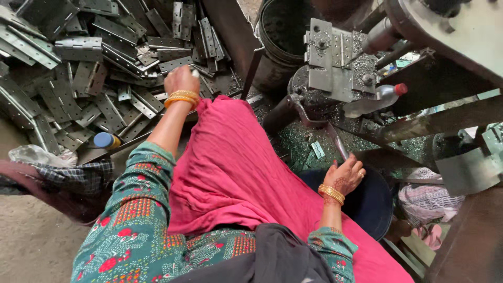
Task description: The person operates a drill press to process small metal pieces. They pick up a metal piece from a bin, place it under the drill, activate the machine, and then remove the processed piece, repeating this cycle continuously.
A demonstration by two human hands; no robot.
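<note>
Flat grey perforated steel hinge plates [78, 78] lie heaped left of the drilling jig [335, 63], where the left hand [181, 78] closes on one while the right hand [346, 175] grips the jig's lever [338, 144]; picking seems underway, and loading calls for squaring the plate.

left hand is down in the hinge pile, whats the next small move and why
Probably lift one hinge clear and carry it right. The left hand rests on the pile of metal hinges, while the right hand grips the lever below the jig, where a hinge plate already sits.
</note>
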